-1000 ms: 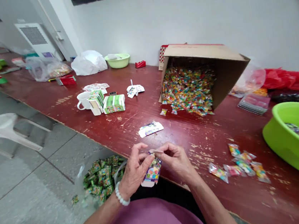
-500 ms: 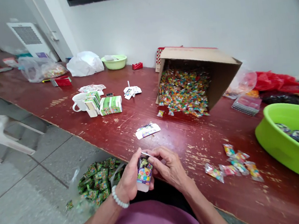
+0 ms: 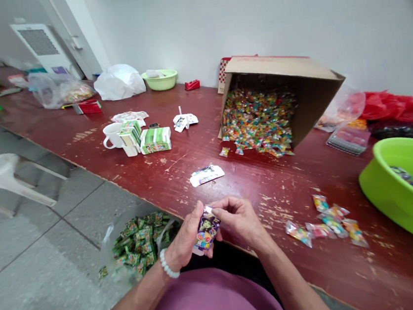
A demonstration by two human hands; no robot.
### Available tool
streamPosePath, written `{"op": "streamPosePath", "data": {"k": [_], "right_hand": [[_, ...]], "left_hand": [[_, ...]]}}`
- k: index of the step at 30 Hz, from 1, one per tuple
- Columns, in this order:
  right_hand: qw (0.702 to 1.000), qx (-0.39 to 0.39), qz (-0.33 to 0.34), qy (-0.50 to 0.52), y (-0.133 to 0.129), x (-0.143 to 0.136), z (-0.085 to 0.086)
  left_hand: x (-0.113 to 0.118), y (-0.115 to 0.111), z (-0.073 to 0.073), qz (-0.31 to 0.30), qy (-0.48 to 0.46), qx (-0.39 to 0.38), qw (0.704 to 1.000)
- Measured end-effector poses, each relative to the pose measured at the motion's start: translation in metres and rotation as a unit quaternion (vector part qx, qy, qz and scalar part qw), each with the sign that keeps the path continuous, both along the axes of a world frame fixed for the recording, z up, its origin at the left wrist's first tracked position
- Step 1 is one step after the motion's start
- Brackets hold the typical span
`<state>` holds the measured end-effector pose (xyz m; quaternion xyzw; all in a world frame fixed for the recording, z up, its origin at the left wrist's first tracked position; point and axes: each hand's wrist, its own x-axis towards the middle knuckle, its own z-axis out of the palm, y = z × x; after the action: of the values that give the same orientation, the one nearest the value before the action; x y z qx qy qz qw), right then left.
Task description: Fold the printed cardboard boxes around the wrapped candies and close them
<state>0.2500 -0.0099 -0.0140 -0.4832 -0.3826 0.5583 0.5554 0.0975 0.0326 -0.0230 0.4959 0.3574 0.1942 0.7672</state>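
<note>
Low in the centre of the frame, the left hand (image 3: 184, 242) curls around a small purple box (image 3: 207, 232), which is held tilted. The right hand (image 3: 242, 220) has thumb and forefinger closed on the box's white top edge. Just above them, a printed carton (image 3: 207, 176) lies on the red bench (image 3: 150, 181). Wrapped candies (image 3: 336, 225) lie at lower right, near a green basin (image 3: 385, 189).

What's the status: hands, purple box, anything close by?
Left hand gripping purple box. Right hand fingertips at its white top flap. Nearest item: another carton, apart from both hands, on red table beyond.
</note>
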Motion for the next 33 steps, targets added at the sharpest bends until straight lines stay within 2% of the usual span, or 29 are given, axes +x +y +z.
{"op": "streamPosePath", "data": {"k": [4,7,14,16,18,20,22,26,33], "right_hand": [[1.0,-0.012,-0.013,0.011,-0.001,-0.003,-0.002],[1.0,-0.013,0.007,0.001,-0.003,-0.003,-0.001],[0.987,0.085,0.036,-0.134,-0.01,0.001,0.001],[0.966,0.121,0.021,-0.23,-0.012,0.002,0.002],[0.924,0.168,-0.005,-0.342,-0.014,0.003,0.004],[0.9,0.194,-0.006,-0.39,-0.016,0.004,0.006],[0.914,0.179,-0.005,-0.364,-0.018,0.002,0.006],[0.945,0.096,-0.033,-0.311,-0.017,-0.001,0.004],[0.981,0.012,0.032,-0.192,-0.01,0.006,0.003]], "left_hand": [[-0.001,0.0,-0.002,-0.002,0.02,0.022,1.0],[-0.003,0.001,-0.002,-0.006,0.026,0.027,0.999],[-0.005,0.001,-0.005,-0.002,-0.002,-0.055,0.998],[-0.005,0.0,-0.007,-0.001,0.012,-0.079,0.997],[-0.005,-0.001,-0.008,0.004,0.029,-0.087,0.996],[-0.004,-0.003,-0.007,0.015,0.035,-0.082,0.996],[-0.004,-0.003,-0.006,0.023,0.026,-0.077,0.996],[-0.003,-0.005,-0.001,0.025,0.024,-0.073,0.997],[-0.004,-0.005,0.002,-0.016,0.059,-0.076,0.995]]}}
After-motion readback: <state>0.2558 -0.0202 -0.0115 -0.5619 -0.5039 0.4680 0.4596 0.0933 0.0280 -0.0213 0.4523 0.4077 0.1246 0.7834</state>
